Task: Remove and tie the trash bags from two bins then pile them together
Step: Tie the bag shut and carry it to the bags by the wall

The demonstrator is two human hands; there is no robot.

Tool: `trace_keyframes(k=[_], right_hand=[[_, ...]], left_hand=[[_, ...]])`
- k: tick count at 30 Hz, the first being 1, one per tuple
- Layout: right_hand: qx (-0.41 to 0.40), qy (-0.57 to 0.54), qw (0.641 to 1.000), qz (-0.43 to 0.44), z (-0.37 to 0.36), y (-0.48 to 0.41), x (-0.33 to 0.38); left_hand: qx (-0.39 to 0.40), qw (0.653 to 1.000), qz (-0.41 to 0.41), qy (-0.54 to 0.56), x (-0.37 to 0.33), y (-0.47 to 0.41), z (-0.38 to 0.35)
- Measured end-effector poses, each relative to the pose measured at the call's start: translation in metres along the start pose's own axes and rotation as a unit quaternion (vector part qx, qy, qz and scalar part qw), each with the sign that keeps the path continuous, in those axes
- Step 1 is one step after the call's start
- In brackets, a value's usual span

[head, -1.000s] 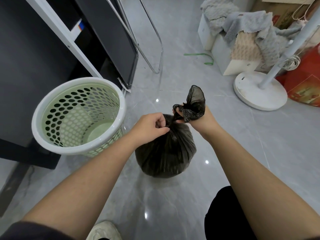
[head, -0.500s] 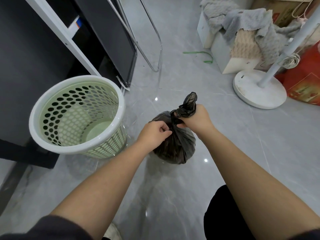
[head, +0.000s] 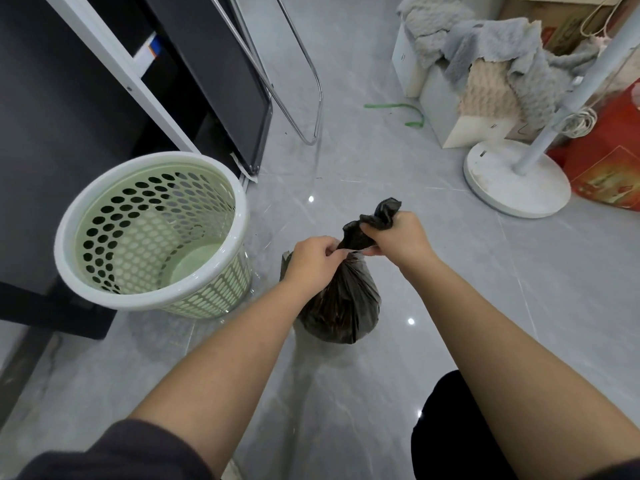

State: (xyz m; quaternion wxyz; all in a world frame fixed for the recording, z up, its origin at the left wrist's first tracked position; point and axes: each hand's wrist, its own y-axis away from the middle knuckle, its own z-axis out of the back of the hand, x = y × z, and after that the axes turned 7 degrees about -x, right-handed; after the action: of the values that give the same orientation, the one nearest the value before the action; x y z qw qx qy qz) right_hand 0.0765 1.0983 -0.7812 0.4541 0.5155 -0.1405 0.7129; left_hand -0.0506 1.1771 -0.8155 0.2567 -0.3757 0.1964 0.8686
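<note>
A full black trash bag (head: 341, 306) stands on the grey tiled floor in front of me. My left hand (head: 311, 259) pinches the twisted neck of the bag from the left. My right hand (head: 398, 235) grips the gathered top of the bag, whose loose end sticks up above my fist. To the left stands a pale green perforated bin (head: 152, 233) with a white rim, upright and with no bag in it.
A dark cabinet with a white frame (head: 114, 64) rises behind the bin. A chrome tube frame (head: 304, 88) leans beside it. At the right are a white round stand base (head: 516, 181), boxes draped with grey towels (head: 485, 57) and a red bag (head: 609, 168).
My right hand has drawn the bag's top farther to the right and up, away from my left hand. The loose end above my fist has grown shorter.
</note>
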Motion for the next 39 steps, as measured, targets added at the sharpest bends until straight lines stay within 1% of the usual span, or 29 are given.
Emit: trace_keyframes(k=[2, 4, 6, 8, 10, 12, 14, 16, 19, 23, 26, 28, 30, 32, 35, 37, 39], right_hand=[[0.011, -0.014, 0.999, -0.033, 0.006, -0.003, -0.005], [0.062, -0.017, 0.994, -0.092, 0.012, -0.001, -0.01], [0.11, 0.051, 0.987, -0.104, 0.016, 0.001, -0.018], [0.159, 0.112, 0.979, -0.055, 0.014, 0.004, -0.025], [0.194, 0.124, 0.973, 0.026, 0.005, 0.006, -0.029], [0.212, 0.122, 0.966, 0.087, -0.007, 0.009, -0.031], [0.219, 0.109, 0.962, 0.124, -0.018, 0.012, -0.034], [0.226, 0.075, 0.961, 0.14, -0.024, 0.013, -0.035], [0.249, 0.015, 0.961, 0.123, -0.027, 0.017, -0.03], [0.289, -0.013, 0.949, 0.126, -0.034, 0.024, -0.027], [0.262, -0.075, 0.957, 0.097, -0.04, 0.029, -0.024], [0.265, -0.096, 0.956, 0.083, -0.04, 0.029, -0.018], [0.286, -0.054, 0.952, 0.092, -0.038, 0.028, -0.015], [0.3, 0.015, 0.947, 0.116, -0.033, 0.03, -0.008], [0.304, 0.108, 0.93, 0.176, -0.025, 0.038, 0.003], [0.291, 0.18, 0.906, 0.251, -0.018, 0.044, 0.011], [0.23, 0.259, 0.867, 0.358, -0.013, 0.047, 0.013]], left_hand=[[-0.002, 1.0, 0.011, 0.012, 0.001, 0.0, 0.001], [0.004, 0.999, 0.027, 0.03, 0.007, -0.001, 0.001], [0.01, 0.998, 0.034, 0.048, 0.013, -0.002, 0.004], [0.02, 0.996, 0.032, 0.08, 0.015, -0.003, 0.008], [0.037, 0.992, 0.031, 0.114, 0.012, -0.003, 0.014], [0.046, 0.991, 0.019, 0.126, 0.009, -0.004, 0.02], [0.057, 0.99, 0.007, 0.127, 0.007, -0.005, 0.026], [0.071, 0.989, -0.001, 0.128, 0.006, -0.005, 0.031], [0.089, 0.988, -0.005, 0.13, 0.003, -0.005, 0.043], [0.126, 0.983, 0.003, 0.131, 0.0, -0.006, 0.06], [0.145, 0.983, -0.01, 0.112, -0.009, -0.006, 0.073], [0.164, 0.982, -0.029, 0.088, -0.018, -0.006, 0.083], [0.151, 0.986, -0.04, 0.051, -0.02, -0.006, 0.092], [0.131, 0.99, -0.038, 0.029, -0.017, -0.004, 0.099], [0.116, 0.991, -0.024, 0.065, -0.011, -0.003, 0.107], [0.106, 0.989, -0.016, 0.104, -0.009, -0.008, 0.111], [0.091, 0.985, 0.005, 0.144, -0.006, -0.014, 0.11]])
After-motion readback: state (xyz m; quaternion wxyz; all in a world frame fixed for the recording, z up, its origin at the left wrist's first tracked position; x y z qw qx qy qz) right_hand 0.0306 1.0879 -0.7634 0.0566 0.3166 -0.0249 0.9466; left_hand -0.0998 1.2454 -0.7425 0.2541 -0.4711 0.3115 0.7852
